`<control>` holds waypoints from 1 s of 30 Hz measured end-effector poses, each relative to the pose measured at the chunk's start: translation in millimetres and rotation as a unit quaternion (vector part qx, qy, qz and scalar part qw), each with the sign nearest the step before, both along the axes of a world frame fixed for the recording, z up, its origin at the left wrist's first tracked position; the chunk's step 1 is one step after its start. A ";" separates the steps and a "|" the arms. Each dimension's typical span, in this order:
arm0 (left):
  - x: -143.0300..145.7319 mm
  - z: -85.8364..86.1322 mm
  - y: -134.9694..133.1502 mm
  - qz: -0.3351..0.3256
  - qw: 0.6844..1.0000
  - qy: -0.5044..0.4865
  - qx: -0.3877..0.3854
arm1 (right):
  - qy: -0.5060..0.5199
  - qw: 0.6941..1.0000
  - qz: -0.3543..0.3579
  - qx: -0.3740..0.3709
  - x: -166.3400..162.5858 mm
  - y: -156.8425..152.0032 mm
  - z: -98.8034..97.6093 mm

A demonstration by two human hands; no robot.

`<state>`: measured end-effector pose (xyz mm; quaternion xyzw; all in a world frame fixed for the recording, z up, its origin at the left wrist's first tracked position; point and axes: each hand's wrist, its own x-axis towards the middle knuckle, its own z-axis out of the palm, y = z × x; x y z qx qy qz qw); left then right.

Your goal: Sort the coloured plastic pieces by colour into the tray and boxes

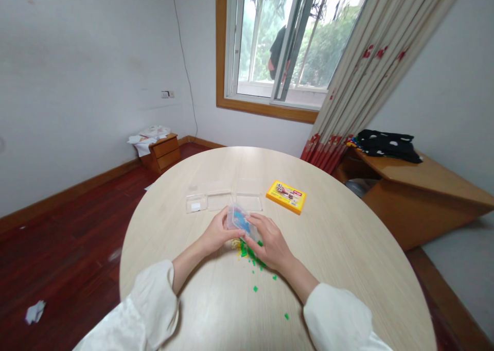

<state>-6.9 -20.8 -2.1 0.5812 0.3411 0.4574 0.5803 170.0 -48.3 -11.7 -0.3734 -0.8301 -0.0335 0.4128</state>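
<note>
Between my two hands, above the middle of the round table, is a small clear plastic box (236, 216) with blue pieces (241, 221) inside. My left hand (216, 232) grips its left side, thumb along the near edge. The fingers of my right hand (270, 242) close over its right side. Beneath the hands lies a heap of small green pieces (251, 252), with some pale yellow pieces (235, 244) at its left. A few green bits are scattered nearer to me. My hands hide part of the heap and of the box.
Clear plastic boxes with raised lids (219, 200) stand beyond my hands, to the left. A yellow flat box (286, 196) lies to their right. The round table's (185, 299) edge curves around. A wooden desk (428, 186) with dark cloth is at right, a small cabinet (165, 153) at far left.
</note>
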 end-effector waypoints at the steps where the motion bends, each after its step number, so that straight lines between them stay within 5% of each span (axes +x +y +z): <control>1: 0.1 0.9 -0.1 0.001 1.000 0.006 0.003 | -0.017 1.000 0.010 0.024 0.5 0.4 0.2; 9: 0.2 -0.7 0.2 -0.015 0.999 0.016 0.024 | -0.078 0.992 0.004 0.101 -1.4 -1.7 -0.5; 30: -13.8 0.7 -0.7 -0.137 0.990 0.006 0.043 | 0.144 0.986 -0.075 -0.045 35.8 -15.9 -0.8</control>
